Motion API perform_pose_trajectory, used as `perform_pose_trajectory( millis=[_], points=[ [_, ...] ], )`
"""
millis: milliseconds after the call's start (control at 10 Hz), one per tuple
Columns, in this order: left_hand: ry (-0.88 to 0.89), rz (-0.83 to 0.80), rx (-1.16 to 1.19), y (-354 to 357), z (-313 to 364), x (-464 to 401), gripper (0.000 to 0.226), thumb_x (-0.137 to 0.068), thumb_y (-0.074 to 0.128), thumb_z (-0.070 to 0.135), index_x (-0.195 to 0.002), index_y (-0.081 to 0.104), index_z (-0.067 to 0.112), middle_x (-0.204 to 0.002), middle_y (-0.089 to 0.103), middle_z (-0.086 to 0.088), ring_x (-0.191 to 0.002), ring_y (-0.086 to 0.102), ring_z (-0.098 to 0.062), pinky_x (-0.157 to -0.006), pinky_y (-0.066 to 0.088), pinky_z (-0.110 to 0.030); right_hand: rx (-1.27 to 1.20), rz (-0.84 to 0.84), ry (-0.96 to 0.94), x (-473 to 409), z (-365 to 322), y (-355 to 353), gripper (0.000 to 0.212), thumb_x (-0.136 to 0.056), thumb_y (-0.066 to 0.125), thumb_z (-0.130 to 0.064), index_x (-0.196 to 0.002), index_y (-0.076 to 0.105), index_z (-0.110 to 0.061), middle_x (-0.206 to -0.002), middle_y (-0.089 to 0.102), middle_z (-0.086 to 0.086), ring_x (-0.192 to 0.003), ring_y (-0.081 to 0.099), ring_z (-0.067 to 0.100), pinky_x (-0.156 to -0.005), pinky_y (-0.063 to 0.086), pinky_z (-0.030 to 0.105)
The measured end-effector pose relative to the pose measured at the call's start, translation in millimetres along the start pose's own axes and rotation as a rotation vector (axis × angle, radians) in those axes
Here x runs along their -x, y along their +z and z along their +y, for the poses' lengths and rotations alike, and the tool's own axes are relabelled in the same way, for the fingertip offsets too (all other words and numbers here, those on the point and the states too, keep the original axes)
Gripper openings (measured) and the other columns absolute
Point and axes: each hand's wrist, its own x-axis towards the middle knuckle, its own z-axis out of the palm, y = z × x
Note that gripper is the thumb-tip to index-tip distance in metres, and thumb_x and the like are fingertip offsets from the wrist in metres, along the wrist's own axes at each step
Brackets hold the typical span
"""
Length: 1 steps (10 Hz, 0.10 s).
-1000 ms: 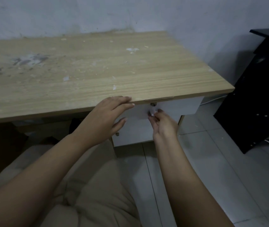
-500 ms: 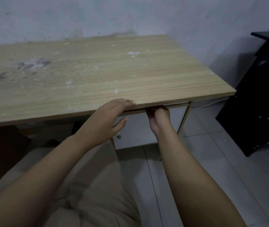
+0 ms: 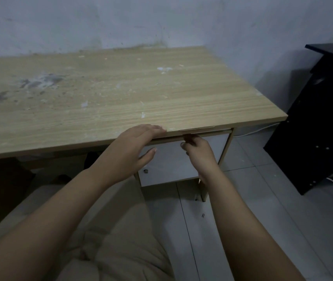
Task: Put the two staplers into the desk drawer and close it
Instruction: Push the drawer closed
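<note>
Counter (image 3: 121, 94): light tan wood grain, grey smudges and white flecks. Drawer (image 3: 212, 144) front white; wall (image 3: 161, 23) pale bluish grey. Cabinet (image 3: 319, 122) black; floor (image 3: 273, 199) pale grey tiles.

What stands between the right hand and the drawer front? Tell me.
Nothing visible. The right hand is already at the top edge of the white drawer front, just under the desk top. The left hand rests on the desk's front edge beside it. No staplers are in view.

A stained, pale grey plastered wall (image 3: 161, 21) is seen in dim light. White floor tiles (image 3: 273, 199) are laid beside a black cabinet (image 3: 319, 128).
</note>
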Motion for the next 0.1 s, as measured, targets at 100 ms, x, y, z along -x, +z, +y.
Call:
perform_pose_trajectory(
  millis=[100],
  points=[
    [-0.016, 0.028, 0.014, -8.9, -0.5, -2.5, 0.047, -0.089, 0.053, 0.024, -0.134, 0.041, 0.024, -0.137, 0.051, -0.001, -0.127, 0.043, -0.013, -0.106, 0.033, -0.028, 0.249, -0.037, -0.123, 17.4, -12.7, -8.7, 0.042, -0.090, 0.053, -0.021, -0.131, 0.049, -0.013, -0.135, 0.055, 0.007, -0.121, 0.050, 0.017, -0.093, 0.036, 0.025]
  ],
)
